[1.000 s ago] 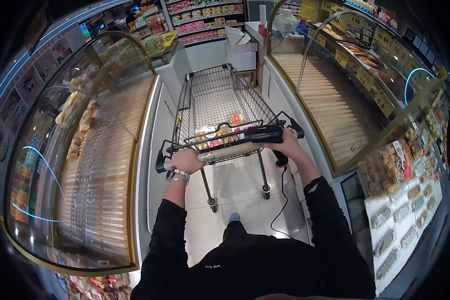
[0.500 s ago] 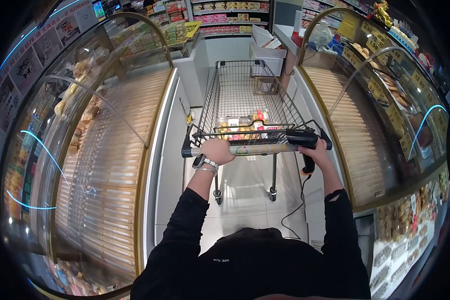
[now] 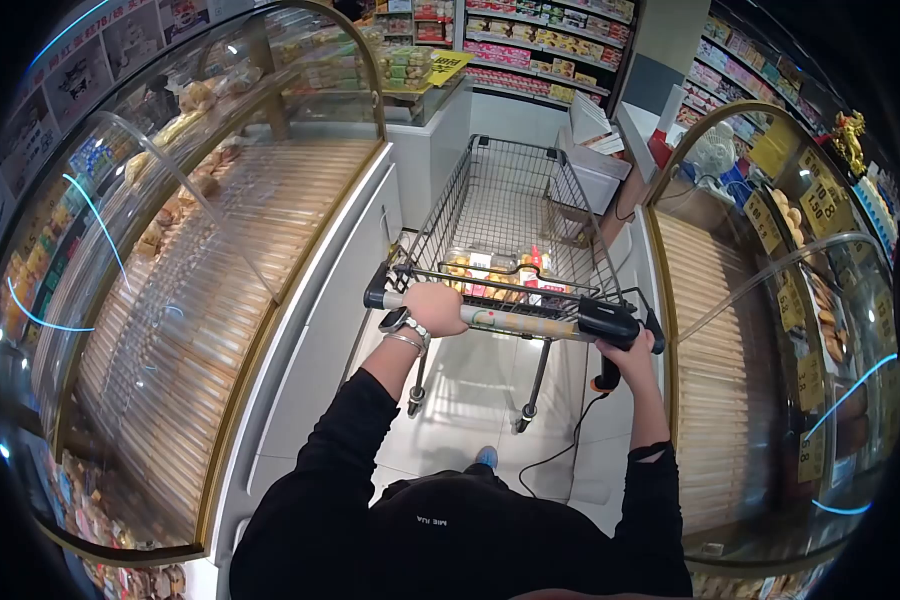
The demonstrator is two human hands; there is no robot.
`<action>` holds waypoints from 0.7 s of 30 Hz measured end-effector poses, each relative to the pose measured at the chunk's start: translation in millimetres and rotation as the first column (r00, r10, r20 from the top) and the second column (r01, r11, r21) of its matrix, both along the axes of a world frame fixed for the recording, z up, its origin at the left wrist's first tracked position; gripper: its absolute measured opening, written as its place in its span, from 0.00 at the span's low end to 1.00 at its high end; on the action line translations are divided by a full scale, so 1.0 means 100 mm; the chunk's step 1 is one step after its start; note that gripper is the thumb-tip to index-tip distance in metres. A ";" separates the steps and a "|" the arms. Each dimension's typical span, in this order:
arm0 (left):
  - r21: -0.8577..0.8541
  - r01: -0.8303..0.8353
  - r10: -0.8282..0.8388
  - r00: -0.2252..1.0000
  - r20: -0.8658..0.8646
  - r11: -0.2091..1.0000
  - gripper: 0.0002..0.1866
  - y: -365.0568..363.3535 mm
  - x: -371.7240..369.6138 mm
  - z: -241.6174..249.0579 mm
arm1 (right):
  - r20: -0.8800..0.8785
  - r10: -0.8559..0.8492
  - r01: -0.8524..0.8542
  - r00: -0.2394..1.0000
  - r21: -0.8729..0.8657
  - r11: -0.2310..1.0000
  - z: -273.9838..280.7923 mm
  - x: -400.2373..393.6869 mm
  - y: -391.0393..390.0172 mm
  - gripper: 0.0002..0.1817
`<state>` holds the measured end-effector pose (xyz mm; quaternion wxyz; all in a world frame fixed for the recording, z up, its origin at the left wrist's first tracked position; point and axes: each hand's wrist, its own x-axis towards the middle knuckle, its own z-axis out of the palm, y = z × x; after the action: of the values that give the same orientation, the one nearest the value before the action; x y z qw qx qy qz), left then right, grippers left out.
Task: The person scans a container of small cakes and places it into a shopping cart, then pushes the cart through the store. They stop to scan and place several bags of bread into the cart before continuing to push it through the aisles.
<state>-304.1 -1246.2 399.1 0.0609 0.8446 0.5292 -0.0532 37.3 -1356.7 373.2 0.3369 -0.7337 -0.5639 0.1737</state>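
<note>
My left hand (image 3: 435, 309), with a watch and bracelet at the wrist, is wrapped round the left part of the grey handle (image 3: 520, 321) of a wire shopping cart (image 3: 505, 200). At the handle's right end, my right hand (image 3: 630, 355) is closed on the bar, beside a black handheld device (image 3: 608, 320) with a cord hanging down. Its fingers are partly hidden by the device. Inside the cart's near end lie several clear packages of food (image 3: 495, 275), one with a red top.
Curved glass bakery cases stand on the left (image 3: 210, 260) and right (image 3: 710, 330). White cartons (image 3: 592, 130) rest on a counter ahead at right. Stocked shelves (image 3: 540, 50) line the back. A blue shoe (image 3: 486, 457) shows on the floor (image 3: 450, 430).
The view has turned, so the handle now slants down to the right. The cart is farther along between the cases, and a shoe has come into view. Both hands keep their hold.
</note>
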 end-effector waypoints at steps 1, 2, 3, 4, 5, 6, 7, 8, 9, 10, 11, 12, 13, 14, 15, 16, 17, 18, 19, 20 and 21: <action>-0.002 -0.004 0.004 1.000 -0.025 1.000 0.16 0.11 0.04 0.00 | 0.021 0.005 -0.005 1.000 0.011 1.000 -0.03 0.03 0.12 0.33; -0.004 -0.015 0.015 1.000 -0.023 1.000 0.16 0.20 0.08 0.03 | 0.009 0.019 -0.019 1.000 0.032 0.999 -0.04 0.06 0.23 0.33; 0.000 -0.023 0.023 0.999 -0.030 1.000 0.16 0.31 0.11 0.03 | 0.001 0.026 -0.026 1.000 0.037 0.999 -0.02 0.08 0.35 0.33; 0.000 -0.022 0.022 0.999 -0.038 1.000 0.16 0.42 0.15 0.01 | 0.007 0.026 -0.026 1.000 0.035 0.999 0.00 0.10 0.45 0.31; 0.005 -0.022 0.022 0.999 -0.043 1.000 0.16 0.55 0.20 0.04 | 0.014 0.027 -0.027 1.000 0.038 0.999 0.02 0.13 0.58 0.30; 0.014 -0.017 0.017 0.999 -0.038 1.000 0.16 0.66 0.23 0.05 | 0.044 0.036 -0.039 0.998 0.077 0.996 -0.01 0.17 0.71 0.28; 0.017 -0.021 0.022 0.999 -0.039 1.000 0.16 0.78 0.27 0.05 | 0.042 0.041 -0.044 0.998 0.080 0.996 0.02 0.20 0.84 0.28; 0.015 -0.023 0.024 0.999 -0.035 1.000 0.16 0.91 0.29 0.04 | 0.063 0.087 -0.091 0.994 0.057 0.994 0.06 0.23 0.96 0.28; 0.015 -0.025 0.025 0.999 -0.029 1.000 0.16 1.03 0.31 0.03 | 0.084 0.133 -0.136 0.988 0.034 0.990 0.09 0.25 1.08 0.28; 0.017 -0.028 0.028 0.999 -0.030 0.999 0.16 1.15 0.33 0.01 | 0.084 0.136 -0.139 0.987 0.036 0.990 0.07 0.27 1.21 0.28; 0.020 -0.032 0.032 0.999 -0.029 0.999 0.16 1.28 0.36 0.00 | 0.094 0.136 -0.142 0.986 0.055 0.988 0.04 0.31 1.35 0.28; 0.022 -0.035 0.035 0.999 -0.029 0.999 0.17 1.42 0.40 -0.01 | 0.105 0.136 -0.144 0.985 0.073 0.987 0.01 0.36 1.49 0.28; 0.023 -0.032 0.032 0.999 -0.029 0.999 0.17 1.55 0.44 -0.02 | 0.104 0.133 -0.141 0.986 0.073 0.987 -0.01 0.41 1.63 0.28; 0.021 -0.046 0.047 0.998 -0.039 0.999 0.17 1.69 0.48 -0.04 | 0.107 0.125 -0.132 0.986 0.064 0.989 -0.04 0.45 1.78 0.28; 0.018 -0.056 0.057 0.997 -0.049 0.998 0.17 1.83 0.51 -0.06 | 0.110 0.113 -0.120 0.987 0.054 0.991 -0.06 0.49 1.92 0.28; 0.026 -0.047 0.048 0.998 -0.038 0.999 0.18 1.98 0.52 -0.11 | 0.117 0.087 -0.092 0.989 0.039 0.995 -0.09 0.51 2.06 0.28; 0.023 -0.027 0.027 0.999 -0.039 0.999 0.18 2.10 0.53 -0.12 | 0.069 0.040 -0.042 0.997 0.035 0.999 -0.11 0.52 2.20 0.28; 0.028 -0.029 0.030 0.999 -0.028 0.999 0.19 2.24 0.55 -0.12 | 0.060 0.035 -0.038 0.998 0.045 0.998 -0.12 0.52 2.33 0.28; 0.036 -0.032 0.032 0.999 -0.015 0.999 0.19 2.40 0.57 -0.10 | 0.052 0.030 -0.033 0.998 0.059 0.998 -0.11 0.53 2.47 0.28; 0.041 -0.024 0.024 1.000 0.001 0.999 0.20 2.55 0.57 -0.11 | 0.048 0.035 -0.038 0.998 0.054 0.998 -0.06 0.50 2.62 0.28; 0.040 0.001 -0.001 1.000 -0.002 0.999 0.20 2.70 0.57 -0.12 | 0.041 0.038 -0.040 0.998 0.046 0.998 -0.02 0.47 2.74 0.29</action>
<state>-247.3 -976.3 387.2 0.0436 0.8459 0.5298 -0.0434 84.5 -1082.3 371.5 0.3391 -0.7178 -0.5887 0.1525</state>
